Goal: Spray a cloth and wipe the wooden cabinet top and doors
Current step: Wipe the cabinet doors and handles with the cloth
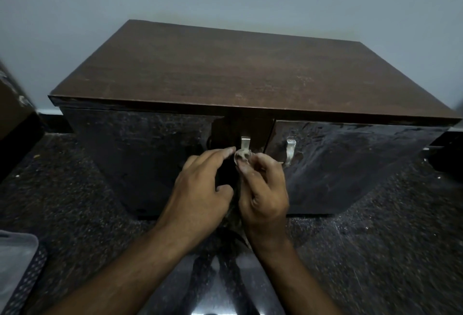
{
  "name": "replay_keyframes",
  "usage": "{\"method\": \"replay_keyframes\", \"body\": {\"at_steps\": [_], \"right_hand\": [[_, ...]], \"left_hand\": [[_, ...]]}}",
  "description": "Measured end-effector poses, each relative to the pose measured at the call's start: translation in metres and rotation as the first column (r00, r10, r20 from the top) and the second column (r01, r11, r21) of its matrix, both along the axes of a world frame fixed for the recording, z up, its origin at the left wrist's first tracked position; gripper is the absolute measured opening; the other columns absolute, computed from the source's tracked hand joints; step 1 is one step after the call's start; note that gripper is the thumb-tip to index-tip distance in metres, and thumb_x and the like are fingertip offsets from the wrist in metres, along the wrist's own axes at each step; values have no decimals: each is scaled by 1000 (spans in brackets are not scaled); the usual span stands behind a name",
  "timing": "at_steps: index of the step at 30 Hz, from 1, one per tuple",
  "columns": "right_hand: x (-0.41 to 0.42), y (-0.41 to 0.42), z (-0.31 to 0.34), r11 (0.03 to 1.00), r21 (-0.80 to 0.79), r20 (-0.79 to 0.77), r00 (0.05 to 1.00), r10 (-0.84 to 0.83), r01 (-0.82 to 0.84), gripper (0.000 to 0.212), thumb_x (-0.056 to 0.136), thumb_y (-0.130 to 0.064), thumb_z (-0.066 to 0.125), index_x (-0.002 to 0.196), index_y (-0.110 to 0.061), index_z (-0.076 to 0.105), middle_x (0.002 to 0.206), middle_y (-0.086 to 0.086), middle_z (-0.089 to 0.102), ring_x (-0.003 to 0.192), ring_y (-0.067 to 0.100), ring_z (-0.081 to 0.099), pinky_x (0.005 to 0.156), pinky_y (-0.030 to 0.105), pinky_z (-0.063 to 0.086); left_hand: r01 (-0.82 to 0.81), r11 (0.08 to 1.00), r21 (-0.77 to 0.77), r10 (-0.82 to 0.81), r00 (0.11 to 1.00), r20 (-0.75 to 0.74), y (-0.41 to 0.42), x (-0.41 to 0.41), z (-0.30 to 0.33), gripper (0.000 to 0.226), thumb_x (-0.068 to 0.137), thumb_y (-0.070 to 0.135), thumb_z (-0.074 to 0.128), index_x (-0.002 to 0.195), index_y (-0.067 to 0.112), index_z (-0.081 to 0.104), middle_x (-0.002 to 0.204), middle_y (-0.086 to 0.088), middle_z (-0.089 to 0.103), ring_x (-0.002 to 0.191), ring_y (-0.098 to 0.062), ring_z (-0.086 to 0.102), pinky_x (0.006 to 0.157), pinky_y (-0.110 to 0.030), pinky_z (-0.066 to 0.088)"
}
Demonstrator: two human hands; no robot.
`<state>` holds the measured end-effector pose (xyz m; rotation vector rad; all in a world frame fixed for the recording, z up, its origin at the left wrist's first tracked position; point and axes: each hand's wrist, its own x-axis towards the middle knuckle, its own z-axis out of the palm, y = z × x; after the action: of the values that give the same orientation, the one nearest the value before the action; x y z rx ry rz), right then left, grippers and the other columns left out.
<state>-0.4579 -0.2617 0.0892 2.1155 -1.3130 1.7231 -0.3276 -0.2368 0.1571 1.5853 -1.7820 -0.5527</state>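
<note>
A low wooden cabinet with a brown top point(225, 69) stands against the wall. Its two dark glossy doors point(150, 154) face me, each with a metal handle near the middle seam. My right hand point(263, 189) pinches a small grey cloth point(241, 156) against the left door's handle point(245, 143). A dark length of the cloth hangs down between my hands. My left hand point(200, 189) is beside it, fingers spread, index fingertip touching the cloth at the handle. No spray bottle is in view.
The right door's handle point(290, 150) is just right of my hands. Dark speckled floor point(75, 201) surrounds the cabinet. A brown box edge point(15, 114) sits at far left, and a grey object on a perforated surface point(17, 264) lies at lower left.
</note>
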Motion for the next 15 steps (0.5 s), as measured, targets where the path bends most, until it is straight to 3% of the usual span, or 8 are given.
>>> {"method": "replay_keyframes", "body": {"at_steps": [4, 8, 12, 15], "right_hand": [[-2, 2, -11, 992, 126, 64, 998, 13, -21, 18, 89, 10, 67, 104, 4, 73, 107, 14, 66, 99, 26, 66, 81, 40, 58], [-8, -7, 12, 993, 56, 55, 993, -107, 104, 17, 89, 10, 67, 104, 6, 72, 101, 15, 68, 94, 26, 65, 86, 35, 56], [-3, -17, 26, 981, -54, -34, 981, -189, 187, 15, 91, 8, 67, 104, 8, 72, 98, 21, 67, 88, 30, 63, 84, 34, 53], [-3, -12, -6, 984, 32, -122, 978, -170, 176, 12, 92, 7, 65, 102, 8, 71, 97, 21, 65, 85, 31, 62, 74, 38, 55]], "left_hand": [[-9, 1000, 13, 10, 1000, -17, 3, -1, 1, 68, 82, 7, 59, 142, 36, 44, 136, 22, 46, 119, 1, 40, 104, -24, 38], [-3, 1000, 3, 3, 1000, -7, 2, -1, 0, 68, 81, 7, 59, 142, 36, 44, 138, 22, 47, 119, 1, 40, 104, -22, 37], [-1, 1000, -4, 1, 1000, 5, 1, 1, -2, 67, 81, 6, 59, 141, 35, 45, 137, 23, 48, 119, 2, 39, 100, -16, 33], [-3, 1000, -6, 2, 1000, -3, -1, 1, -4, 67, 82, 6, 59, 140, 37, 45, 135, 23, 48, 117, 2, 41, 96, -13, 33]]}}
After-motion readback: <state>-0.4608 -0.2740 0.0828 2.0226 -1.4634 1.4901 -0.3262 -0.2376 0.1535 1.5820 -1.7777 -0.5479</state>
